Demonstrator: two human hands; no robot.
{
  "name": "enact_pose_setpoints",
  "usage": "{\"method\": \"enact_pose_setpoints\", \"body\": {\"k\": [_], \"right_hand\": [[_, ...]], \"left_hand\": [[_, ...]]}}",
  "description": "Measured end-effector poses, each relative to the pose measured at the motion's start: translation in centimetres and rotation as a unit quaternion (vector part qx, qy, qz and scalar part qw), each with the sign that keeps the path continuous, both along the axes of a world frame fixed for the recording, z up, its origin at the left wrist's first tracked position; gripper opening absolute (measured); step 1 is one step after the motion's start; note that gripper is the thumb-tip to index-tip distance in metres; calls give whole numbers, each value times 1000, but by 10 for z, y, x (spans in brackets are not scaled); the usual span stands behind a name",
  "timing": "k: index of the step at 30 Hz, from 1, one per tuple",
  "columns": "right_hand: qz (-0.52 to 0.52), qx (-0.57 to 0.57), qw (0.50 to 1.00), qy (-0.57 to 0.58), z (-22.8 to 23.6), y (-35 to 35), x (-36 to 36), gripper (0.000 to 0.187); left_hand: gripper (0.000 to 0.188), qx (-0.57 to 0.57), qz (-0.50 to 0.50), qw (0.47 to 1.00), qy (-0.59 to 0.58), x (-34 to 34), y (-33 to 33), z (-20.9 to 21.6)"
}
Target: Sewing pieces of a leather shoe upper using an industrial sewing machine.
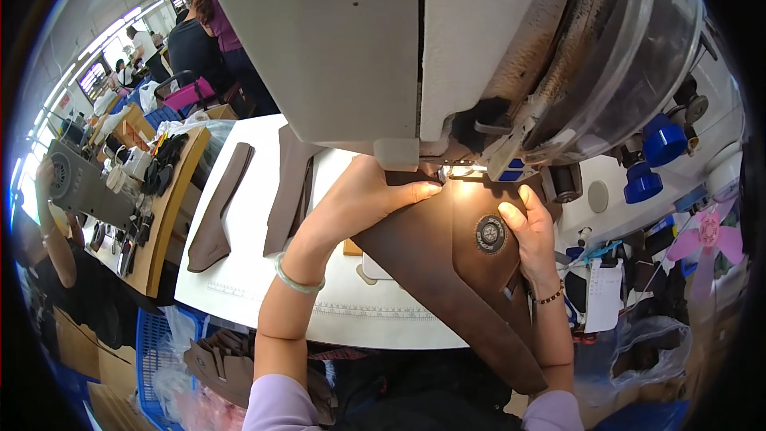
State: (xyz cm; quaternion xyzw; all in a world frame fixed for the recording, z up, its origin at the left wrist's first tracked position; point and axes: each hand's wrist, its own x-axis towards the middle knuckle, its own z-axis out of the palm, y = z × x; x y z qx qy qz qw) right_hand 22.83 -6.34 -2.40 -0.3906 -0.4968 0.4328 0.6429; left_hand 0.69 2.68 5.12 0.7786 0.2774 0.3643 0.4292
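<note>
We see the brown leather-like panel beneath the head of the sewing machine, reaching out over the white bench. That head covers the panel's far end, and we cannot make out the needle in the lamp's glare. The left hand lays its thumb on the panel; its fingers vanish under the machine, so we cannot tell whether this grip is pinching. The right hand sets a thumb and fingertip at the panel's right side, its other fingers hidden; we cannot tell that grip's state either. Left of the left hand lie two brown strips, one partly covered by the machine. At the far left, the dark rim cuts off a co-worker.

Lettering circles the panel's round dark emblem. A ruler scale marks the bench's near edge, its figures too small for us.
</note>
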Motion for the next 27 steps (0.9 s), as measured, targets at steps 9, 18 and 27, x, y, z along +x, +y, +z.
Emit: {"method": "enact_pose_setpoints", "body": {"k": [9,18,27], "right_hand": [[7,-12,1000,-21,-2,-1,1,25],[18,-18,1000,6,-1,-3,2,23],[17,-35,999,-33,10,-4,5,19]], "left_hand": [[27,7,10,1000,0,0,0,-2],[27,37,-3,999,3,0,2,-3],[34,65,12,997,26,-3,0,-2]]}}
